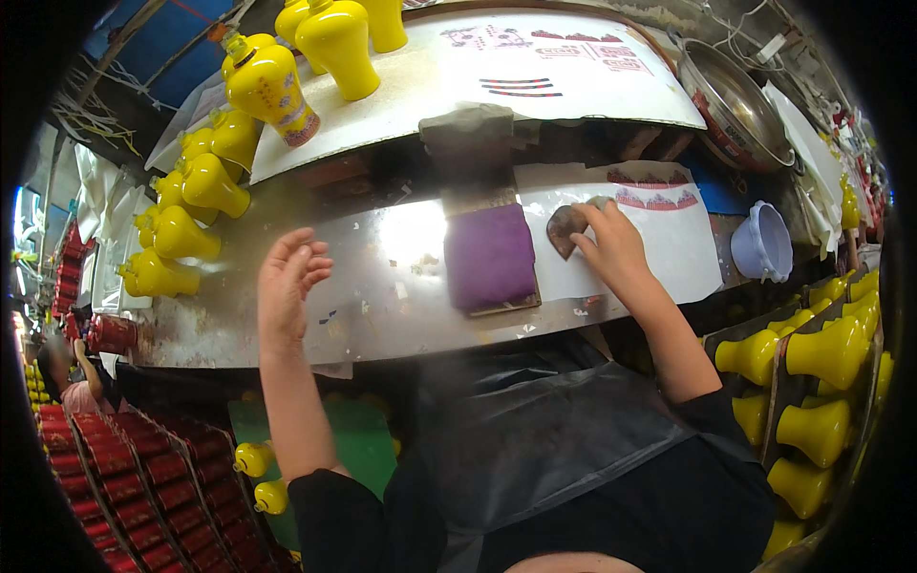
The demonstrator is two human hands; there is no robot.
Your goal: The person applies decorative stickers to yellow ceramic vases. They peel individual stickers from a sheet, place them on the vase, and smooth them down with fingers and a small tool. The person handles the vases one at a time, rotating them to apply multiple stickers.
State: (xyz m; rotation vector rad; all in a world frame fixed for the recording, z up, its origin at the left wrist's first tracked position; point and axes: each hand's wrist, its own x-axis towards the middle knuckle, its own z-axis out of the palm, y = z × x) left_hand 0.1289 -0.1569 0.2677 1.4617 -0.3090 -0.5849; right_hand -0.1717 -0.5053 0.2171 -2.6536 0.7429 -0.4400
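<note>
My left hand [294,277] is raised over the metal worktop [373,315], its fingers loosely bent and apart, with nothing visible in them. My right hand [616,246] pinches a dark brown, flat, pointed piece [565,231] over a white sheet [659,253]. What this piece is made of, I cannot tell. Printed decal strips [659,199] in red and purple lie at the far part of that sheet. Between my hands is a folded purple cloth [490,256] on a flat board.
Yellow glazed vases line the left side, one with decals [270,88] standing upright. A raised white board [401,119] holds more decals. To the right are a metal basin [731,105], a pale purple bucket [761,243] and racked yellow vases [812,430]. Another person [81,382] is at far left.
</note>
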